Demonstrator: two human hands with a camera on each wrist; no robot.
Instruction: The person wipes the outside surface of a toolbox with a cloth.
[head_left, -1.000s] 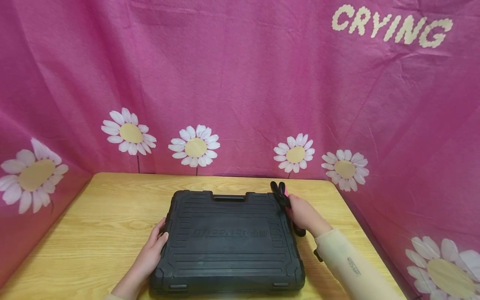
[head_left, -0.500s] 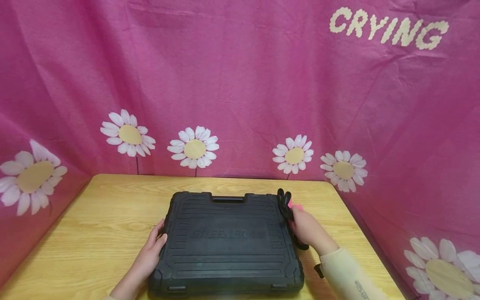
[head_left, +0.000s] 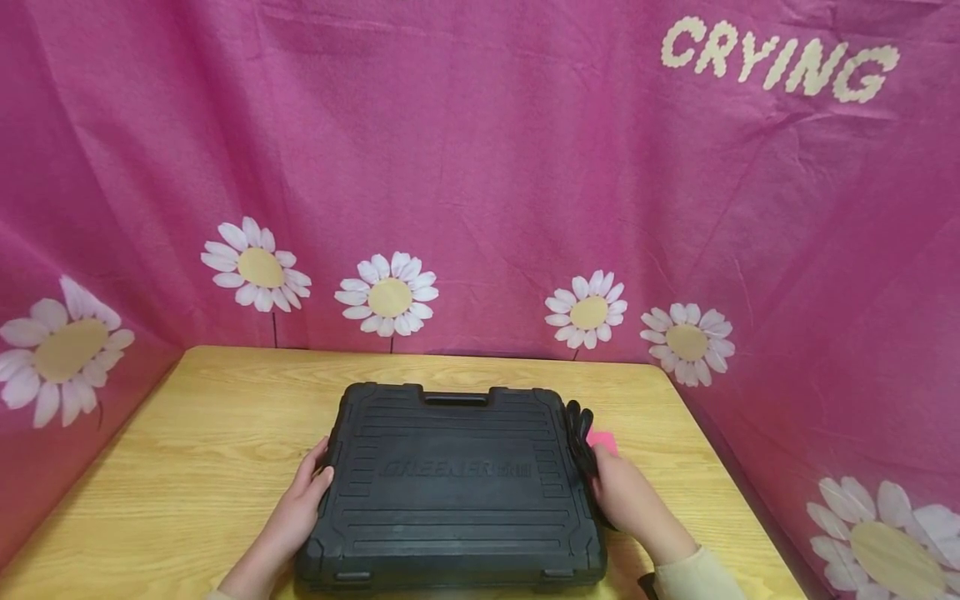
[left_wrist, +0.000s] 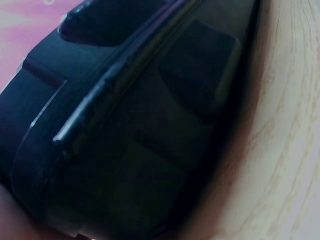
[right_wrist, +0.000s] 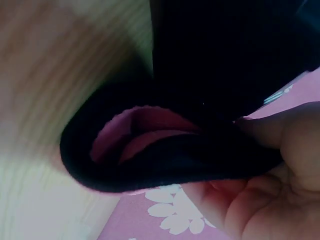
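A flat black hard plastic carrying case (head_left: 450, 483) lies closed on the table, with raised lettering on its lid and a handle at the far edge. My left hand (head_left: 292, 508) holds the case's left side, its thumb at the lid's edge. In the left wrist view, the case's ribbed side wall (left_wrist: 150, 110) fills most of the picture. My right hand (head_left: 633, 500) pinches a soft black-edged item with a pink inside (right_wrist: 150, 175) beside the case's right edge. Black loops (head_left: 580, 429) and a pink patch (head_left: 602, 440) of it show past the fingers. Its exact kind I cannot tell.
The light wooden table (head_left: 202, 417) extends left, right and behind the case. A magenta cloth with printed daisies (head_left: 480, 167) hangs around the back and both sides of it.
My right hand has drawn the black-and-pink item nearer along the case's right side, and its loops have left the lid's far corner. My left hand and the case have hardly moved.
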